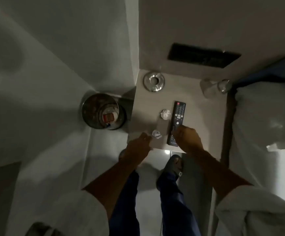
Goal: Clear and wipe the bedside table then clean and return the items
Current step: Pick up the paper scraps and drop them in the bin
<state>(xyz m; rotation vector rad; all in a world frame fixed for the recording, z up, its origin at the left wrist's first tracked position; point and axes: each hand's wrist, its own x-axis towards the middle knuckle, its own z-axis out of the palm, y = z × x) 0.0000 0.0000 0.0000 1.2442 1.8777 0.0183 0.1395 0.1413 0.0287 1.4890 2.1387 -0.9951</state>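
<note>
Clearing stage, bench (198,116) still loaded. Right hand (187,138) sits on the near end of the remote (176,122), fingers curled at it; full grasp or only touching, cannot tell. Left hand (140,142) at the bench's 7 o'clock corner, fingers loose, holding nothing, just beside the near paper wad (156,134).

To do it well: pinch the remote by its sides, lift straight up, set it on the bed (261,120) at 3 o'clock. Left takes the wad, then the second wad (165,114) at the remote's 9 o'clock, and drops both in the bin (104,114) on the floor at 9 o'clock.

Ashtray (153,81) at 11 o'clock, two glasses (215,87) at 1 o'clock, well apart from both hands. Dim light, glasses easy to knock.
</note>
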